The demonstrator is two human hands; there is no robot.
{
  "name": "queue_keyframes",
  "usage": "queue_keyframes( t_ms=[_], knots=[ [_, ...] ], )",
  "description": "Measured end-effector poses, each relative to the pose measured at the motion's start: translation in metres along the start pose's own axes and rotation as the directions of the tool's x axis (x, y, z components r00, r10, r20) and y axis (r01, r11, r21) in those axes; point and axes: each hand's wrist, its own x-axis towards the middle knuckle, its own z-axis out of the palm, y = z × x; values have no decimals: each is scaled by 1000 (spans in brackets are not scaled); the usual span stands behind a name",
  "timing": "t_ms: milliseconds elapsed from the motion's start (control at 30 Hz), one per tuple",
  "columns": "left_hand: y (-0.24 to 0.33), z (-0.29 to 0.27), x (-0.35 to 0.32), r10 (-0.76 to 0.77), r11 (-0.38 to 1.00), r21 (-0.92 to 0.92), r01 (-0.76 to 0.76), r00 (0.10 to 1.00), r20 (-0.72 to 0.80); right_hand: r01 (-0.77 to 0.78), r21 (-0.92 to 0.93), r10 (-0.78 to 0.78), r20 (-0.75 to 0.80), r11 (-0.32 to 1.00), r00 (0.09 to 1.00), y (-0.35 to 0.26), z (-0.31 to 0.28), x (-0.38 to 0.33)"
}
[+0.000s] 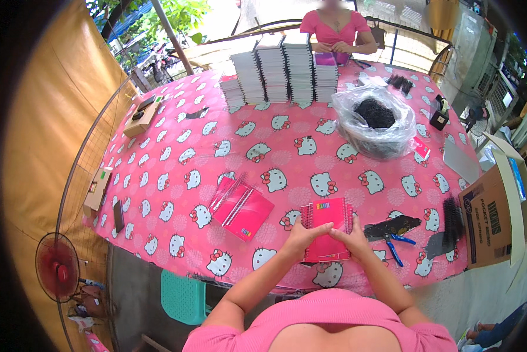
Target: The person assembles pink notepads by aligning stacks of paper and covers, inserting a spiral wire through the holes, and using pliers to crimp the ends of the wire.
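While both hands press on a pink spiral-bound notebook [326, 230] at the near edge of the pink cat-print tablecloth [287, 141], the left hand [301, 236] clasps its left side and the right hand [350, 236] grips its right — fingers curled over the cover. Just right lie blue-handled pliers [395, 245]; to the left, a second pink spiral notebook [241, 207]. Far across — stacked notebooks [284, 70] and a clear plastic bag of black coils [375, 120].

A single head-worn fisheye view looks steeply down and forward across the nearby table [287, 146].
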Motion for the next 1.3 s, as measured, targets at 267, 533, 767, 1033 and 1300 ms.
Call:
queue_keyframes(
  t_ms=[267, 533, 767, 1033, 1300],
  knots=[
    [-4, -22, -27, 589, 706, 142, -694, 686, 429, 635, -69, -610, 218, 769, 762, -8, 3, -39],
    [-21, -16, -27, 564, 762, 117, -637, 741, 365, 691, -139, -681, 117, 710, 723, 23, 20, -31],
    [-23, -27, -17, 671, 598, 173, -783, 607, 427, 590, -18, -565, 260, 808, 783, 51, 3, -6],
    [-33, -25, -24, 673, 617, 203, -760, 644, 364, 746, -190, -607, 472, 638, 639, 40, 6, -13],
    [-51, -15, -35, 722, 566, 269, -780, 626, 294, 672, -69, -585, 433, 738, 686, 43, 5, -24]
  ],
)
